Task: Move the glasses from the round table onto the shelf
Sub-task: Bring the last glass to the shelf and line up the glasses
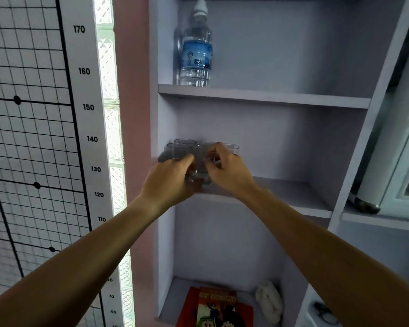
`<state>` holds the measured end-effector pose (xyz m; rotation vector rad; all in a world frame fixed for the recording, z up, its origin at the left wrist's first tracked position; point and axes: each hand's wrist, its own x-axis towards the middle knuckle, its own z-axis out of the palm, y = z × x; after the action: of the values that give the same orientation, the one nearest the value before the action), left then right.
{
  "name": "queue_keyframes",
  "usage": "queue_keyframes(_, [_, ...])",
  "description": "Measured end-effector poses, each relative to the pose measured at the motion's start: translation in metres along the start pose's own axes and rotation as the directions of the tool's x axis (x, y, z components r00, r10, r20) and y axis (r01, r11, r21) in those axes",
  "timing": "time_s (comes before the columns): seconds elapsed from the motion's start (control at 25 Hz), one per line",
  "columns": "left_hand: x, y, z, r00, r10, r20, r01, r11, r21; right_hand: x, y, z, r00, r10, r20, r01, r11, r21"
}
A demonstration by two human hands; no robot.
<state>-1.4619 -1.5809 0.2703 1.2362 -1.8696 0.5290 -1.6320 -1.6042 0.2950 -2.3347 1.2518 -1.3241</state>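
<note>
Several clear drinking glasses (178, 149) stand clustered at the left end of the middle shelf (293, 194) of a pale lilac shelf unit. Both my hands reach into that cluster. My left hand (169, 179) curls round the front glass (198, 168) from the left, near its base. From the right, my right hand (224, 169) has its fingers curled round a glass, and its fingertips reach the rims behind. The hands hide the lower parts of the glasses. The round table is out of view.
A water bottle (196, 47) stands on the upper shelf (269, 96). On the bottom shelf lie an orange comic book (214, 308) and a white cloth (269, 300). A height chart (87, 138) covers the wall to the left. A white cabinet (399, 161) stands at the right.
</note>
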Motion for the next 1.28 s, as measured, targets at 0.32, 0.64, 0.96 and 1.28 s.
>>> queue_keyframes(0.32, [0.013, 0.038, 0.020, 0.995, 0.093, -0.043, -0.099, 0.979, -0.176, -0.021, 0.015, -0.050, 0.996, 0.019, -0.092, -0.025, 0.998, -0.065])
queue_keyframes(0.64, [0.030, 0.072, 0.048, 0.989, 0.132, 0.064, -0.107, 0.946, -0.307, -0.039, 0.038, -0.080, 0.981, 0.148, -0.126, -0.157, 0.985, -0.065])
queue_keyframes(0.96, [0.042, 0.070, 0.057, 0.988, 0.065, 0.143, -0.022, 0.959, -0.283, -0.034, 0.051, -0.082, 0.969, 0.221, -0.107, -0.228, 0.971, -0.066])
queue_keyframes(1.28, [0.049, 0.075, 0.067, 0.987, 0.010, 0.161, 0.026, 0.975, -0.221, -0.033, 0.057, -0.075, 0.963, 0.236, -0.133, -0.241, 0.970, -0.022])
